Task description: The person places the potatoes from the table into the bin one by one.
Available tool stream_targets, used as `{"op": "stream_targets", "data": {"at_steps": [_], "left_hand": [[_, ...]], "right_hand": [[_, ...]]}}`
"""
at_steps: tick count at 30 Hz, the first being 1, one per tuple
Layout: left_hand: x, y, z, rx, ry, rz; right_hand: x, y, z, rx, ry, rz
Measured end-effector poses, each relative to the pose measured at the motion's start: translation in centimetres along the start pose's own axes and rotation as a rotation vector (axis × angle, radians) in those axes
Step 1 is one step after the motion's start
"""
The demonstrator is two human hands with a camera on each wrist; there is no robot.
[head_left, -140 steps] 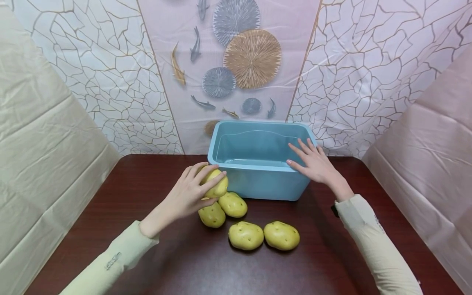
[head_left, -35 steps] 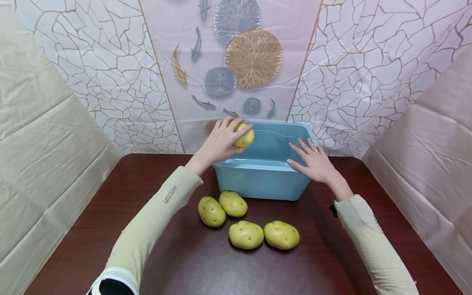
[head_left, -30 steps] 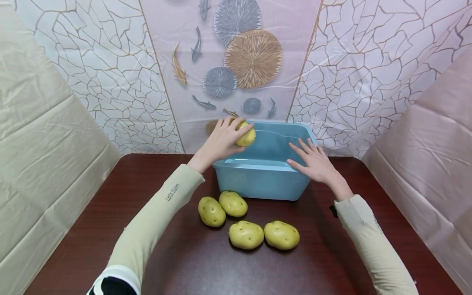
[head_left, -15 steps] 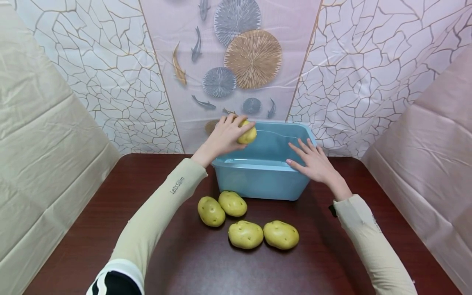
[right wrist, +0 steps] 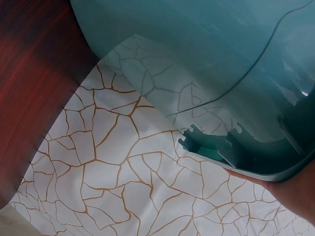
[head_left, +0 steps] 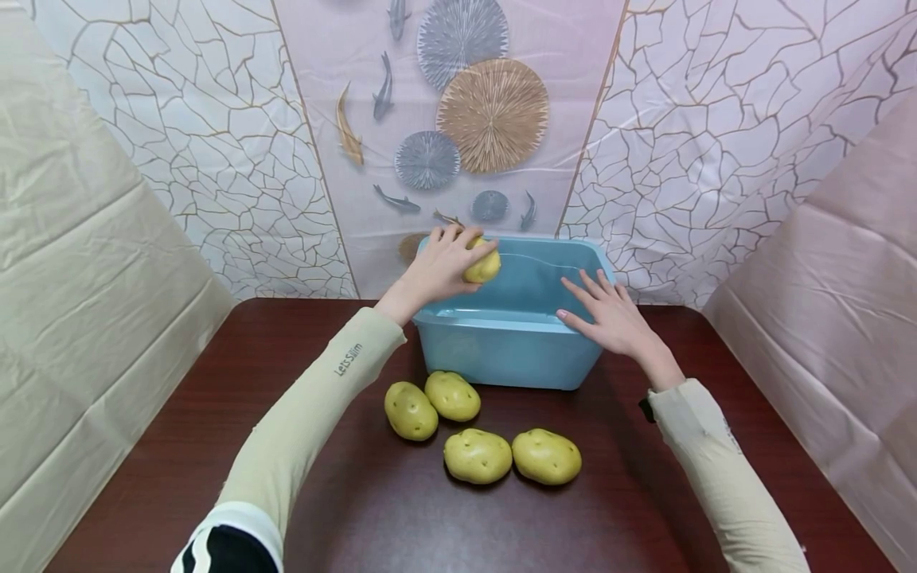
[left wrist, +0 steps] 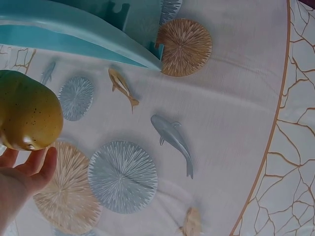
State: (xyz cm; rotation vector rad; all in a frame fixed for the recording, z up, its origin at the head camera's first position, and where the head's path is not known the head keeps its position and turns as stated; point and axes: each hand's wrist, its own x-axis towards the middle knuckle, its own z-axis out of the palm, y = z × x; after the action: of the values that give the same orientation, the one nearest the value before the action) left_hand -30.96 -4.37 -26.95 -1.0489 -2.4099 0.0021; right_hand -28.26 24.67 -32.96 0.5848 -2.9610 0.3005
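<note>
A yellow potato (head_left: 483,265) is gripped in my left hand (head_left: 446,267), held over the left part of a blue plastic bin (head_left: 501,354). In the left wrist view the potato (left wrist: 29,112) rests against the fingertips (left wrist: 47,169), beneath the bin's rim (left wrist: 83,32). My right hand (head_left: 609,318) lies spread with straight fingers over the bin's right front rim. The right wrist view shows the underside of that rim (right wrist: 256,174), with part of the right hand (right wrist: 295,196) against it.
Several potatoes lie on the dark wooden table (head_left: 344,477): a pair by the bin's front left, one (head_left: 411,411) and another (head_left: 453,396), and a second pair nearer me, one (head_left: 478,457) beside another (head_left: 547,457). A patterned cloth (head_left: 458,199) hangs behind the bin.
My left hand has carried the potato up and right from beside the bin to over it, then shifted only slightly in the last second. The right hand has stayed on the rim.
</note>
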Motion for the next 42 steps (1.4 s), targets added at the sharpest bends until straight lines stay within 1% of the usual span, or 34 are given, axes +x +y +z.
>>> {"op": "stream_targets", "data": {"at_steps": [5, 10, 16, 21, 32, 42], "left_hand": [[0.1, 0.2, -0.2, 0.007, -0.004, -0.008], [0.0, 0.4, -0.5, 0.016, 0.006, 0.004], [-0.4, 0.4, -0.1, 0.018, 0.01, 0.004], [-0.6, 0.5, 0.2, 0.032, 0.042, 0.016], [-1.1, 1.0, 0.0, 0.031, 0.065, 0.032], [-1.3, 1.0, 0.0, 0.016, 0.066, 0.044]], "right_hand": [[0.0, 0.1, 0.1, -0.002, 0.005, -0.002], [-0.1, 0.1, 0.1, -0.001, 0.003, -0.003], [0.0, 0.1, 0.1, -0.005, 0.0, 0.001], [0.0, 0.1, 0.1, -0.005, 0.003, -0.002], [0.1, 0.0, 0.2, -0.003, 0.007, -0.005], [0.1, 0.1, 0.2, -0.011, 0.004, 0.001]]}}
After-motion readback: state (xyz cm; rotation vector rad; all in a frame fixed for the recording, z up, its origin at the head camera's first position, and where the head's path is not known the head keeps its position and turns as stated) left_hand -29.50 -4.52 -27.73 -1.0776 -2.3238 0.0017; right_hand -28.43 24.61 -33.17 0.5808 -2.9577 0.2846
